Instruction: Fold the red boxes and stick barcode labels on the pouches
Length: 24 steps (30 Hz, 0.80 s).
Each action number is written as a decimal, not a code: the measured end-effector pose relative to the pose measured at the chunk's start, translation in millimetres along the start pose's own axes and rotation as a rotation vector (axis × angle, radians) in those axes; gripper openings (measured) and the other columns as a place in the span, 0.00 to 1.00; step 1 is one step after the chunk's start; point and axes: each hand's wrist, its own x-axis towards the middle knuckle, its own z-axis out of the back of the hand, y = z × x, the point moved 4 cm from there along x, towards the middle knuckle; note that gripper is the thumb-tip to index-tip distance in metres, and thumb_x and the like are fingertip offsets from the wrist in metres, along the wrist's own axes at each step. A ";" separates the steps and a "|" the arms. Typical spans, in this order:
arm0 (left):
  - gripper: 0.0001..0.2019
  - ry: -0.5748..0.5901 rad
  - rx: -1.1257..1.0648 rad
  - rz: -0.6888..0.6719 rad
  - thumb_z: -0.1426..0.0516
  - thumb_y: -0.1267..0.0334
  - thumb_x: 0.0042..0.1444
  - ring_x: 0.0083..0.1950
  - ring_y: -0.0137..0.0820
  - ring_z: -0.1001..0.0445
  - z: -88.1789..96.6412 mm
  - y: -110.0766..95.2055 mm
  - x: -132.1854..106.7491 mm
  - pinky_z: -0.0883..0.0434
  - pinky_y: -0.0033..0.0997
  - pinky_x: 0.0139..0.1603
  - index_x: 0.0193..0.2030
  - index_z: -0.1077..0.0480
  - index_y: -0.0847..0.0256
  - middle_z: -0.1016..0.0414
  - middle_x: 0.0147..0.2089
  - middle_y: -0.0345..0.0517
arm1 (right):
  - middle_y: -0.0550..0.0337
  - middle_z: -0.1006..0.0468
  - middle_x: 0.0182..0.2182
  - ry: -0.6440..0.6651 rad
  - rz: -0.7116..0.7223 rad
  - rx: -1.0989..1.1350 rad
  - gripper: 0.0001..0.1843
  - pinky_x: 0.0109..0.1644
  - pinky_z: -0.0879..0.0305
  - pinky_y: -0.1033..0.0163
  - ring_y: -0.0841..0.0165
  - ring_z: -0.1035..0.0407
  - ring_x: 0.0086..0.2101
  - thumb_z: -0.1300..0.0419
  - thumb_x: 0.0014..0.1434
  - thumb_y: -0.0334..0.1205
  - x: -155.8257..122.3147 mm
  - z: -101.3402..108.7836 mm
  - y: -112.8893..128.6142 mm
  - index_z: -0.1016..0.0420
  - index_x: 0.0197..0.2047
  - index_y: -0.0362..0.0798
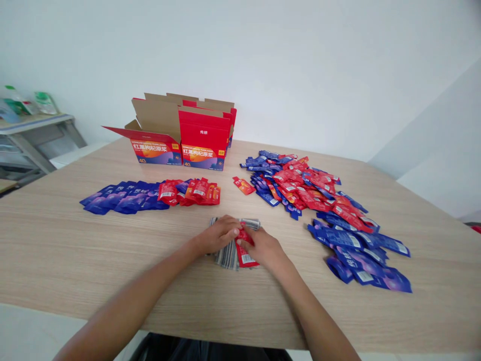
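In front of me on the table lies a grey-and-white striped piece point(227, 256) that looks like cloth or paper; I cannot tell which. A red sachet point(246, 256) rests on top of it, toward its right side. My left hand point(220, 235) lies over the striped piece from the left, fingers stretched out, thumb near the sachet's edge. From the right, my right hand point(265, 245) has its fingers curled onto the red sachet, holding it against the striped piece. Part of the sachet is hidden under both hands.
A row of overlapping blue sachets point(130, 196) and red sachets point(193, 191) lies beyond my left hand. Open red printed boxes point(203, 145) stand at the back. A mixed pile of sachets point(300, 185) spreads on the right, with blue sachets point(361, 255) nearer me. One orange-red sachet point(244, 186) lies alone.
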 end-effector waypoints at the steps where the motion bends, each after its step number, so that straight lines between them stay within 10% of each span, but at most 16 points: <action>1: 0.20 -0.067 0.002 0.026 0.56 0.55 0.71 0.57 0.38 0.29 0.4 3.4 0.2 0.33 0.40 0.62 0.52 0.26 0.60 0.24 0.52 0.52 | 0.44 0.25 0.56 0.009 0.013 -0.016 0.31 0.49 0.33 0.54 0.53 0.27 0.52 0.48 0.68 0.57 0.0 0.3 0.5 0.39 0.71 0.59; 8: 0.13 -0.015 0.226 0.101 0.48 0.69 0.64 0.60 0.41 0.33 -11.7 3.4 -1.2 0.34 0.45 0.65 0.48 0.24 0.59 0.27 0.55 0.53 | 0.50 0.20 0.52 0.018 0.097 0.116 0.24 0.53 0.34 0.58 0.57 0.26 0.52 0.47 0.68 0.52 3.0 5.8 5.1 0.28 0.62 0.54; 16: 0.20 0.095 0.315 0.132 0.47 0.64 0.65 0.68 0.45 0.40 -7.7 -1.9 -9.5 0.39 0.52 0.69 0.63 0.32 0.54 0.35 0.63 0.53 | 0.47 0.25 0.60 -0.054 0.086 0.108 0.32 0.58 0.35 0.55 0.56 0.30 0.58 0.45 0.66 0.54 6.2 -2.8 4.4 0.36 0.70 0.51; 24: 0.17 0.098 0.287 0.144 0.42 0.60 0.63 0.67 0.45 0.37 -10.0 3.7 -7.3 0.39 0.48 0.70 0.57 0.28 0.60 0.33 0.64 0.56 | 0.49 0.21 0.56 -0.073 0.033 0.147 0.27 0.58 0.36 0.61 0.60 0.28 0.56 0.40 0.64 0.46 25.3 -4.7 -12.6 0.28 0.64 0.49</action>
